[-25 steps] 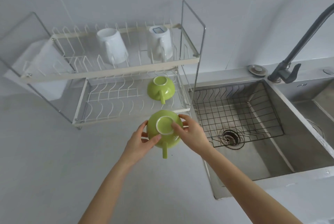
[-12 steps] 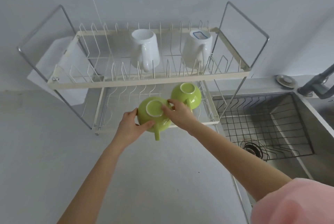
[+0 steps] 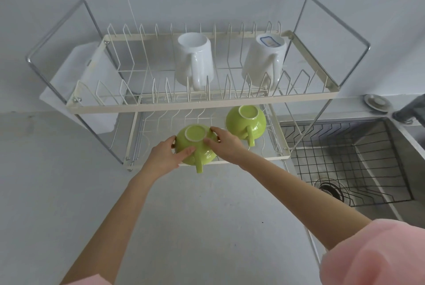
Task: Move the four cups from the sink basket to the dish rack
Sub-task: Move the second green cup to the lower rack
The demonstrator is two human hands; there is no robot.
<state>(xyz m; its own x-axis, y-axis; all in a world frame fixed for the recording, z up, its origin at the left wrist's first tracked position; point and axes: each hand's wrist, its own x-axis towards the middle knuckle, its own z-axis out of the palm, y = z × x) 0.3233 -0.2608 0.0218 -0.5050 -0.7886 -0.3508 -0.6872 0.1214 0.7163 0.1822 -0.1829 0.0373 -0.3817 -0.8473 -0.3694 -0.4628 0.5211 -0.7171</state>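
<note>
An upside-down green cup (image 3: 195, 144) is at the front edge of the dish rack's lower shelf (image 3: 264, 158), its handle pointing toward me. My left hand (image 3: 164, 158) grips its left side and my right hand (image 3: 224, 144) grips its right side. A second green cup (image 3: 245, 121) rests upside down on the same shelf, just to the right. Two white mugs stand upside down on the upper shelf (image 3: 202, 101): one in the middle (image 3: 194, 57), one at the right (image 3: 263, 59). The black wire sink basket (image 3: 345, 162) holds no cups.
The steel sink (image 3: 402, 169) lies to the right with a drain (image 3: 328, 189) under the basket. A dark faucet base (image 3: 409, 112) and a round metal cap (image 3: 377, 102) sit behind it. A white board (image 3: 76, 82) hangs at the rack's left end. Grey counter (image 3: 207, 215) lies in front.
Both hands have carried the green cup from above the counter by the sink up to the rack's lower shelf. My view has swung left toward the rack.
</note>
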